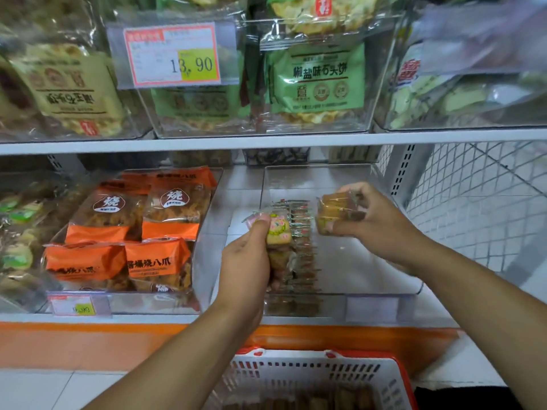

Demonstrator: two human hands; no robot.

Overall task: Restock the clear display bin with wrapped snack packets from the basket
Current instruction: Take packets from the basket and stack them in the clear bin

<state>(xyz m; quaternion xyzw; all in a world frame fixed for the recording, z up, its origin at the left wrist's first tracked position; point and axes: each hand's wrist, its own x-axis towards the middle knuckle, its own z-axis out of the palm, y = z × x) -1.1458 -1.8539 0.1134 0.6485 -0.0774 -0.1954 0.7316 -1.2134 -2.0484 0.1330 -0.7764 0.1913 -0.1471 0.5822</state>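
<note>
The clear display bin [381, 303] stands on the lower shelf, with a row of wrapped snack packets [302, 232] lined up along its left side. My left hand [245, 261] grips a stack of wrapped packets [279, 232] above that row. Further right, my right hand [373, 223] pinches a bundle of brown wrapped packets [328, 216] over the bin's bare middle. The white and red basket [313, 377] sits below at the frame's bottom edge, with more brown packets inside.
To the left, a clear bin holds orange snack bags [133, 232]. Upper-shelf bins carry green and yellow bags behind a 13.90 price tag [171, 54]. White wire mesh [479, 196] closes the right side. An orange strip [88, 341] runs under the shelf edge.
</note>
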